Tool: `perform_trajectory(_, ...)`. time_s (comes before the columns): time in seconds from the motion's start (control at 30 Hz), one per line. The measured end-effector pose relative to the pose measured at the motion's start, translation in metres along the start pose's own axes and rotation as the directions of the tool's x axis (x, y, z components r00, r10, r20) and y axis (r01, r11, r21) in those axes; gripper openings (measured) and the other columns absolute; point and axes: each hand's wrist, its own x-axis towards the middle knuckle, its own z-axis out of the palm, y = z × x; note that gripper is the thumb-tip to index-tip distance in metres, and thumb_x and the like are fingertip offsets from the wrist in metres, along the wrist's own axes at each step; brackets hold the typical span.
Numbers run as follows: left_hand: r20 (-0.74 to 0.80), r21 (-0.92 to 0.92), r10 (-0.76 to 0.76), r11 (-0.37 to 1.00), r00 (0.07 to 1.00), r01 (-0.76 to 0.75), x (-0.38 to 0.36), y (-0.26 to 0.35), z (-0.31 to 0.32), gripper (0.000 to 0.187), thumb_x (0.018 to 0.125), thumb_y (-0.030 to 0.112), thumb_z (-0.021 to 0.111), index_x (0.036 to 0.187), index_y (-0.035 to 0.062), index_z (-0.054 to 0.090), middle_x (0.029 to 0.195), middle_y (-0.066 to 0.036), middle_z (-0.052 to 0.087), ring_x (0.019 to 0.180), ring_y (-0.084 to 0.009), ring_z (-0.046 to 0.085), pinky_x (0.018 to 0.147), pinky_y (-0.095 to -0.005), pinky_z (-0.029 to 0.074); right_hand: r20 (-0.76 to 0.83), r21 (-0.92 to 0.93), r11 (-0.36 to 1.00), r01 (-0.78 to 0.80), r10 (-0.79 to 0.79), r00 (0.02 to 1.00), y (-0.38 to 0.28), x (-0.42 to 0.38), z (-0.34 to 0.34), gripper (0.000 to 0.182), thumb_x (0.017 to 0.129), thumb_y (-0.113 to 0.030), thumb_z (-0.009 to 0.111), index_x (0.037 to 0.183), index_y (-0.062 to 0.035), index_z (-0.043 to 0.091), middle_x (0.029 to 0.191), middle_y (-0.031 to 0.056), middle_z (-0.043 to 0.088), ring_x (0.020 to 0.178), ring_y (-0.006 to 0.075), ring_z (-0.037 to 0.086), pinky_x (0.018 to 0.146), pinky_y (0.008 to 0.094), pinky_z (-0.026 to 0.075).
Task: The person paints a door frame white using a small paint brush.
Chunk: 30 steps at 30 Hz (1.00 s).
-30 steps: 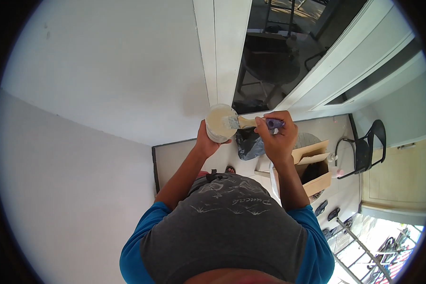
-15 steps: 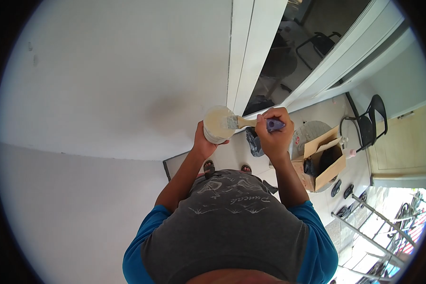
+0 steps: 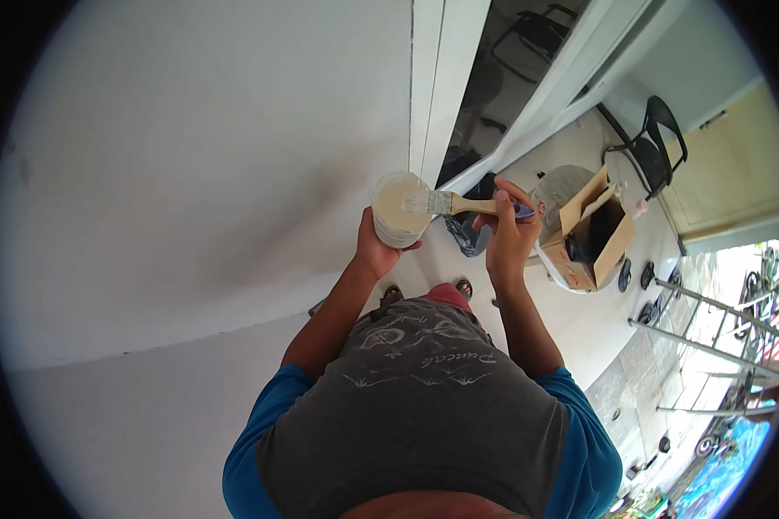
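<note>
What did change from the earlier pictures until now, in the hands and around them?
The right hand now shows more of the brush, its fingers farther back on the handle. The view has turned, so the carton and chair appear higher; they show no clear move of their own. Nothing was let go: the left hand still holds the container, bristles at its opening.

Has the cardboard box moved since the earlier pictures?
No, not visibly. Against the round surface beneath it, the cardboard box keeps the same place; both shift together in the image because the camera's view has changed.
</note>
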Motion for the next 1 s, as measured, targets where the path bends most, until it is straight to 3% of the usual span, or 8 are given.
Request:
perform_trajectory(0.07, 0.025, 0.007, -0.025, 1.000, 0.999, 0.024, 0.002, -0.001, 0.003, 0.068, 0.094, 0.063, 0.030, 0.134, 0.0128, 0.050, 0.122, -0.013, 0.062, 0.108, -0.0300, 0.064, 0.068, -0.0429, 0.059, 0.044, -0.082, 0.993, -0.086, 0.090, 0.995, -0.002, -0.008, -0.006, 0.019, 0.096, -0.012, 0.056, 0.102, 0.0054, 0.062, 0.076, 0.0117, 0.064, 0.057, 0.0166, 0.062, 0.053, 0.0268, 0.050)
perform_trajectory(0.2, -0.003, -0.002, -0.039, 0.999, 0.999, 0.039, 0.007, -0.002, 0.005, 0.069, 0.093, 0.064, 0.031, 0.133, 0.0117, 0.050, 0.121, -0.015, 0.063, 0.107, -0.0302, 0.065, 0.067, -0.0420, 0.061, 0.060, 0.001, 0.978, -0.206, 0.206, 0.977, 0.004, -0.012, -0.016, 0.028, 0.098, -0.018, 0.054, 0.104, 0.0077, 0.062, 0.077, 0.0140, 0.066, 0.061, 0.0182, 0.063, 0.058, 0.0295, 0.052)
perform_trajectory(0.27, 0.004, 0.000, -0.052, 0.999, 0.999, 0.052, 0.009, -0.003, 0.005, 0.069, 0.093, 0.064, 0.031, 0.133, 0.0113, 0.051, 0.120, -0.016, 0.063, 0.107, -0.0302, 0.065, 0.066, -0.0417, 0.061, 0.091, 0.225, 0.920, -0.321, 0.309, 0.947, 0.007, -0.008, -0.020, 0.033, 0.099, -0.022, 0.053, 0.106, 0.0085, 0.060, 0.082, 0.0157, 0.067, 0.069, 0.0200, 0.065, 0.066, 0.0313, 0.054)
perform_trajectory(0.3, 0.015, 0.006, -0.053, 0.999, 0.999, 0.053, 0.009, -0.003, 0.004, 0.069, 0.093, 0.064, 0.031, 0.133, 0.0111, 0.051, 0.120, -0.016, 0.063, 0.107, -0.0301, 0.064, 0.066, -0.0416, 0.061, 0.083, 0.229, 0.921, -0.316, 0.305, 0.949, 0.008, -0.004, -0.021, 0.033, 0.099, -0.022, 0.053, 0.106, 0.0085, 0.060, 0.082, 0.0157, 0.067, 0.069, 0.0200, 0.065, 0.066, 0.0313, 0.054)
perform_trajectory(0.37, 0.025, 0.017, -0.057, 0.998, 0.998, 0.057, 0.008, -0.004, 0.003, 0.069, 0.093, 0.064, 0.031, 0.132, 0.0109, 0.051, 0.120, -0.016, 0.063, 0.108, -0.0301, 0.064, 0.066, -0.0415, 0.061, 0.155, 0.446, 0.819, -0.361, 0.327, 0.932, 0.012, 0.007, -0.022, 0.035, 0.098, -0.024, 0.053, 0.111, 0.0084, 0.058, 0.089, 0.0168, 0.068, 0.077, 0.0213, 0.066, 0.074, 0.0326, 0.054)
perform_trajectory(0.73, -0.046, 0.041, -0.027, 0.999, 0.999, 0.029, -0.029, 0.004, -0.019, 0.067, 0.093, 0.062, 0.031, 0.132, 0.0118, 0.051, 0.123, -0.018, 0.060, 0.111, -0.0317, 0.062, 0.068, -0.0427, 0.060, 0.008, 0.440, 0.898, -0.021, 0.019, 1.000, 0.023, 0.062, 0.037, 0.029, 0.099, -0.018, 0.054, 0.111, 0.0077, 0.057, 0.091, 0.0175, 0.067, 0.079, 0.0215, 0.067, 0.077, 0.0334, 0.057)
perform_trajectory(0.83, -0.075, 0.027, -0.032, 0.999, 0.997, 0.034, -0.036, 0.010, -0.022, 0.059, 0.095, 0.055, 0.027, 0.135, 0.0160, 0.048, 0.126, -0.009, 0.061, 0.111, -0.0344, 0.062, 0.069, -0.0472, 0.059, -0.018, 0.441, 0.897, 0.020, -0.013, 1.000, 0.027, 0.062, 0.050, 0.026, 0.098, -0.016, 0.056, 0.109, 0.0074, 0.058, 0.090, 0.0174, 0.067, 0.077, 0.0216, 0.067, 0.077, 0.0327, 0.057)
perform_trajectory(1.0, -0.071, 0.026, -0.013, 1.000, 0.997, 0.015, -0.045, 0.011, -0.030, 0.060, 0.095, 0.057, 0.029, 0.135, 0.0163, 0.048, 0.125, -0.009, 0.060, 0.111, -0.0345, 0.062, 0.069, -0.0471, 0.059, -0.075, 0.375, 0.927, 0.033, -0.006, 0.997, 0.061, 0.056, 0.057, 0.025, 0.097, -0.015, 0.056, 0.107, 0.0077, 0.059, 0.087, 0.0177, 0.068, 0.074, 0.0211, 0.068, 0.076, 0.0328, 0.058)
